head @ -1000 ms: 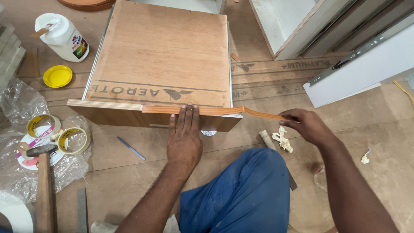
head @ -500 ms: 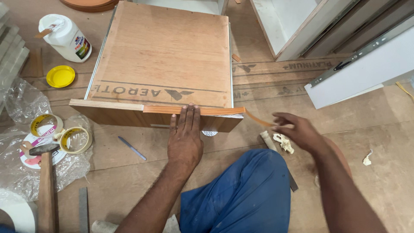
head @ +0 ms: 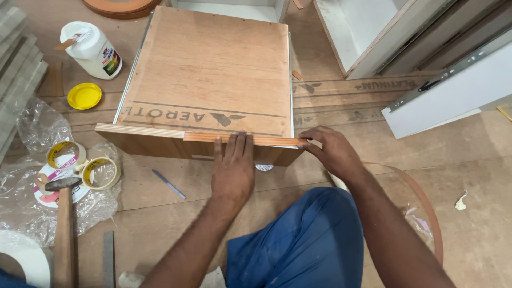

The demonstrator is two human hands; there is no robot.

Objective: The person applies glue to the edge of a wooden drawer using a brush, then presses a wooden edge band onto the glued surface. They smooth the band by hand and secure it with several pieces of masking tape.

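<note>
Both hands press down flat, holding nothing: left hand [head: 233, 169] with fingers spread on the edge strip [head: 242, 138], right hand [head: 332, 151] pinching its right end. The strip runs left-right along the plywood drawer box's [head: 208, 74] near edge on the floor [head: 469, 176].

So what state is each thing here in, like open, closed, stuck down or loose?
Left hand: flat, pressing the edge strip.
Right hand: fingertips on the strip at the box corner.
Edge strip: laid along part of the box's front edge; the rest curls loose on the floor.
Wooden box: upside down on the floor.
Glue bottle: uncapped, lying tilted.
Yellow cap: off, on the floor.
Hammer: lying unused.
</note>
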